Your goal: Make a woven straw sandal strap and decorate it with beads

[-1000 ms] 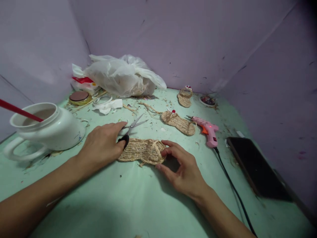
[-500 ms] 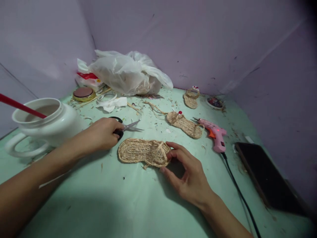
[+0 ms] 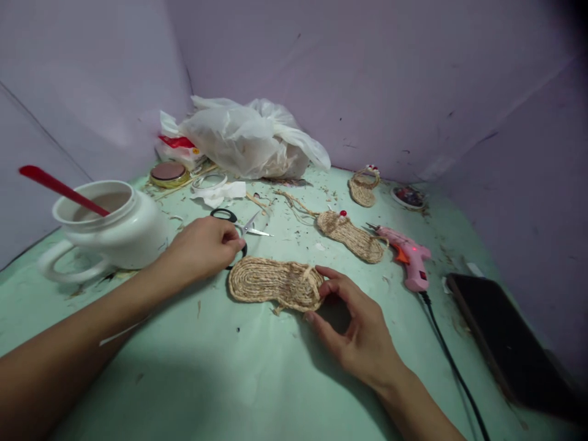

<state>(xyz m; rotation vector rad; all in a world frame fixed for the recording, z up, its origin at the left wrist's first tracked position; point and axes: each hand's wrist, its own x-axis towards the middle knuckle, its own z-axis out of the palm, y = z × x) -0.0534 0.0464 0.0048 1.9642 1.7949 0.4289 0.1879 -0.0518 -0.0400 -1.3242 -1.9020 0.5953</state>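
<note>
A small braided straw slipper with a strap at its right end lies flat in front of me. My right hand grips its right end, thumb at the near edge and fingers at the far edge and strap. Just beyond the slipper's left end, my left hand is closed, fingertips pinched at the middle of the scissors. The black-handled scissors rest on the table with blades parted, pointing right; the hand covers part of them. Behind sits a second straw slipper with a red bead.
At right are a pink glue gun with a lit red light, its black cord, and a phone. A white mug-like jar holding a red stick stands left. Behind are a plastic bag, a tiny slipper and a bead dish.
My left hand has shifted from the scissors' handles towards their middle, and the blades are spread wider. The view has turned slightly left. My right hand stays on the slipper.
</note>
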